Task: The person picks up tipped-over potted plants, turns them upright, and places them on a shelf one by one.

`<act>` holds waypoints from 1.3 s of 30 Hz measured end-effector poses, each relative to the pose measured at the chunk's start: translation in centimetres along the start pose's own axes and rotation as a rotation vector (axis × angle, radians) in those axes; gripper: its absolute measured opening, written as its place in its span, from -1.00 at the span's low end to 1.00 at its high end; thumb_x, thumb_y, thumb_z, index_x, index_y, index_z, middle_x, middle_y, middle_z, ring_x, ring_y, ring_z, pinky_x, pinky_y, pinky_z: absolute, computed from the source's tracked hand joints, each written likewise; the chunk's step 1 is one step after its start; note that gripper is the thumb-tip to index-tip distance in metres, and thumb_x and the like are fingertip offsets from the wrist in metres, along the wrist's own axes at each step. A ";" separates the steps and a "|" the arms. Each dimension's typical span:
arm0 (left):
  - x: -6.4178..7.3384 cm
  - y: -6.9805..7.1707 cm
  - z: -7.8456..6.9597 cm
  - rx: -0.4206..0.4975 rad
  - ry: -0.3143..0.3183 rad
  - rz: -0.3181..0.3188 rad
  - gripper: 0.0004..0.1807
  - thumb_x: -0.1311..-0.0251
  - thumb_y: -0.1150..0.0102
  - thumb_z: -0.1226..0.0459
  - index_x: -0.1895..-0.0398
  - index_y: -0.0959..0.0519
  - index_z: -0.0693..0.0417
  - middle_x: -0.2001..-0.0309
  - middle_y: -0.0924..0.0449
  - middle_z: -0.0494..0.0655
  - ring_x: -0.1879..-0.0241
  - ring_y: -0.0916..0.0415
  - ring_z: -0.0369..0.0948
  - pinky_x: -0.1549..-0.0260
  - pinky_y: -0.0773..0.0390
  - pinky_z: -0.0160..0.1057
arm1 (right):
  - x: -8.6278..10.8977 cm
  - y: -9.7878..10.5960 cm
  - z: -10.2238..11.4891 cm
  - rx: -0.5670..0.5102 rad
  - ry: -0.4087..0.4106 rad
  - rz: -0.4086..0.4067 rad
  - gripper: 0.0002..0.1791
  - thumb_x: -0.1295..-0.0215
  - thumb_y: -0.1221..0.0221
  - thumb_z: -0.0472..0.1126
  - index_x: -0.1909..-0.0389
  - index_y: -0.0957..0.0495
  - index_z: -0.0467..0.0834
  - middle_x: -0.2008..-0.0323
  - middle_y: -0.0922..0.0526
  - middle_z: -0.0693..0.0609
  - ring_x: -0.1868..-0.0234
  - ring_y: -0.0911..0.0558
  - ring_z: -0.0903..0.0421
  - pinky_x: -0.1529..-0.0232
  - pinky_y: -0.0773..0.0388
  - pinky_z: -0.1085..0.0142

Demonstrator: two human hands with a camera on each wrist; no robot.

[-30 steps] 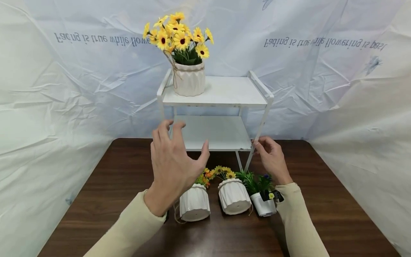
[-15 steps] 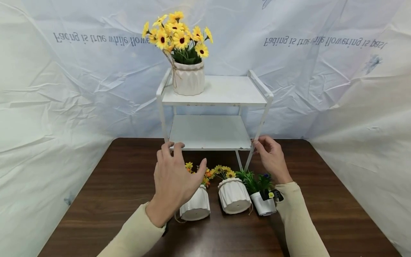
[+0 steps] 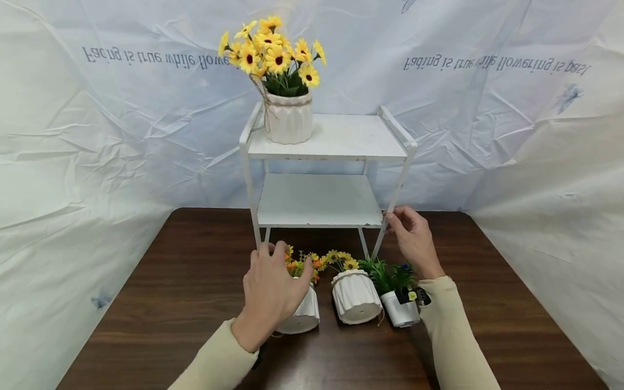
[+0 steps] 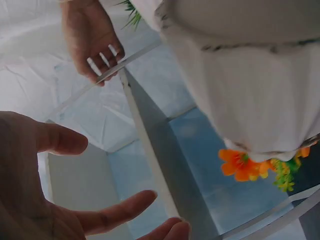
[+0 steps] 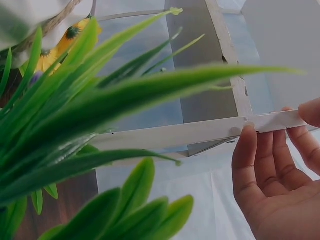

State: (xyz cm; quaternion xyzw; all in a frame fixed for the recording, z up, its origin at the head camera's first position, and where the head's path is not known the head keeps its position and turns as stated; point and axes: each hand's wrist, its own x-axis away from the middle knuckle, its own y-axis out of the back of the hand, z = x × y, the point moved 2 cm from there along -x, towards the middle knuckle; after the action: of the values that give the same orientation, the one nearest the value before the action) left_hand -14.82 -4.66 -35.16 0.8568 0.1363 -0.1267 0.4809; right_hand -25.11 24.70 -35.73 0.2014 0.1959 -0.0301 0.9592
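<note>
Three pots lie tipped on their sides on the table [image 3: 161, 303], bases toward the near side: the left pot [image 3: 304, 314] with orange flowers [image 4: 242, 165], the middle pot [image 3: 357, 298], and a small pot [image 3: 401, 313] with green leaves [image 5: 125, 95] at the right. The person's left hand [image 3: 273, 295] is just beside the left pot, thumb and fingers spread wide, holding nothing. The right hand [image 3: 414, 241] pinches the right front leg [image 5: 175, 132] of the white shelf [image 3: 358, 135].

The likeliest trouble is around the left pot: being round-sided and on its side, it could roll if the fingers met it off-centre, and it might then knock the middle pot at its right. Its flowers could also catch on the shelf's lower board if it were lifted there. A tug by the right hand might shift the shelf and unsettle the upright pot [image 3: 288, 120], which stands on the top board's left end under a tall spread of yellow flowers [image 3: 275, 58]. The small pot lies near the right wrist, so a sweep of that sleeve could push it.
</note>
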 end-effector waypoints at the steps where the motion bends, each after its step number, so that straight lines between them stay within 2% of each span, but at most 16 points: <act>1: 0.1 -0.2 0.0 -0.008 0.005 0.017 -0.40 -0.26 -0.18 -0.20 -0.09 -0.60 0.08 -0.05 -0.53 0.19 0.09 -0.48 0.10 0.55 -0.54 -0.03 | 0.0 0.0 0.0 0.000 0.001 -0.002 -0.59 -0.58 -0.06 -0.01 -0.09 -0.58 -0.28 0.10 -0.64 -0.15 0.18 -0.66 0.04 0.17 -0.62 0.42; 6: 0.5 -1.2 0.2 -0.042 0.047 0.124 -0.29 -0.26 -0.12 -0.22 -0.26 -0.54 0.11 -0.09 -0.51 0.24 0.02 -0.46 0.13 0.48 -0.56 0.03 | 0.0 0.0 0.0 -0.003 0.004 -0.003 -0.60 -0.57 -0.06 -0.01 -0.09 -0.58 -0.27 0.08 -0.63 -0.15 0.17 -0.66 0.03 0.17 -0.62 0.42; 12: 0.9 -2.7 0.4 -0.122 0.067 0.257 -0.14 -0.27 -0.04 -0.30 -0.37 -0.46 0.18 -0.27 -0.36 0.40 -0.18 -0.39 0.28 0.44 -0.61 0.09 | 0.1 0.0 0.0 -0.010 -0.008 -0.013 -0.60 -0.56 -0.08 0.00 -0.09 -0.59 -0.26 0.12 -0.64 -0.11 0.16 -0.66 -0.04 0.16 -0.64 0.40; 17: 1.0 -3.8 0.6 -0.199 0.095 0.366 -0.07 -0.26 -0.02 -0.36 -0.44 -0.41 0.14 -0.39 -0.22 0.46 -0.26 -0.32 0.32 0.33 -0.66 0.10 | 0.1 0.0 -0.1 -0.014 -0.008 -0.015 -0.60 -0.56 -0.08 0.00 -0.08 -0.59 -0.27 0.09 -0.64 -0.13 0.18 -0.66 0.04 0.16 -0.65 0.40; 20: 1.1 -4.2 0.7 -0.214 0.110 0.406 -0.06 -0.26 -0.02 -0.37 -0.47 -0.38 0.12 -0.43 -0.18 0.47 -0.28 -0.32 0.34 0.23 -0.66 0.13 | 0.0 -0.1 -0.2 -0.013 -0.010 -0.010 -0.59 -0.57 -0.07 0.00 -0.08 -0.58 -0.27 0.05 -0.64 -0.18 0.18 -0.65 0.12 0.15 -0.64 0.41; 24: 1.2 -4.5 0.8 -0.207 0.125 0.414 -0.05 -0.25 -0.03 -0.38 -0.48 -0.38 0.12 -0.42 -0.19 0.47 -0.26 -0.33 0.33 0.21 -0.65 0.14 | 0.0 -0.1 -0.2 -0.013 -0.015 -0.003 -0.59 -0.57 -0.06 0.00 -0.09 -0.57 -0.27 0.02 -0.62 -0.21 0.16 -0.64 0.12 0.13 -0.63 0.42; 32: 1.8 -5.2 1.3 -0.196 0.135 0.375 0.00 -0.09 -0.24 -0.34 -0.47 -0.38 0.09 -0.39 -0.23 0.49 -0.23 -0.38 0.36 0.26 -0.66 0.15 | 0.0 -0.2 -0.1 -0.004 -0.026 0.004 -0.58 -0.56 -0.07 0.03 -0.09 -0.58 -0.25 0.05 -0.62 -0.21 0.13 -0.62 -0.07 0.13 -0.64 0.39; 39: 1.6 -5.5 1.6 -0.187 0.131 0.373 0.00 -0.05 -0.33 -0.30 -0.45 -0.39 0.11 -0.38 -0.25 0.47 -0.23 -0.41 0.33 0.25 -0.68 0.15 | 0.0 -0.1 -0.2 -0.001 -0.027 -0.001 -0.58 -0.56 -0.07 0.04 -0.09 -0.58 -0.24 0.06 -0.62 -0.20 0.14 -0.62 -0.05 0.13 -0.64 0.39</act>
State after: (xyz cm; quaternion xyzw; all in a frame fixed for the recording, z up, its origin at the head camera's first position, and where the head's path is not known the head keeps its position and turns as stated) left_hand -15.39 -3.09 -40.87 0.8253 0.0176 0.0336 0.5634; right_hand -25.20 24.68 -35.88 0.2004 0.1833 -0.0330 0.9619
